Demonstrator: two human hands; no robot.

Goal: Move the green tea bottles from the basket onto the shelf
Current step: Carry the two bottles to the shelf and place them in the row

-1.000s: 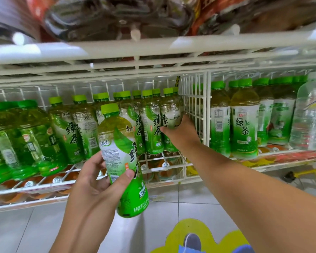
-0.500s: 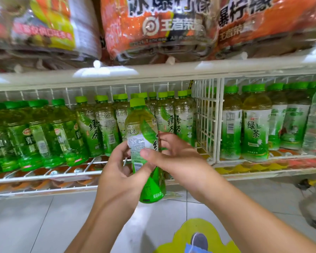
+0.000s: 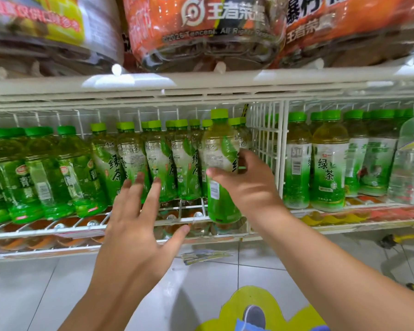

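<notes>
The green tea bottle (image 3: 221,168) is upright in the right hand (image 3: 246,185), fingers and thumb wrapped round its waist, and it hangs at the front edge of the wire shelf (image 3: 81,226), just left of the white wire divider (image 3: 267,144). Its base sits a little below the front rail, its cap above the caps of the row behind. The left hand (image 3: 139,225) is spread open with straight fingers, holding nothing, hovering just before the stocked bottles (image 3: 158,161) further left.

To do this step well, I'd say lift the bottle enough for its base to clear the rail, then slide it straight back into the gap beside the divider, keeping it vertical so it doesn't knock its neighbours. The free hand looks well placed to steady that row if it wobbles. Turning the label forward would match the others.

As for writing: the shelved bottles show large green characters 绿茶, and the same two appear on a differently labelled bottle (image 3: 330,163) right of the divider. The darker green bottles (image 3: 46,173) at far left carry 青 and a red oval logo too small to read. Overhead, an orange shrink-wrapped pack (image 3: 201,27) reads 王者荣耀 and "©2026 Tencent. All Rights Reserved", partly blurred. The basket is not in view.
</notes>
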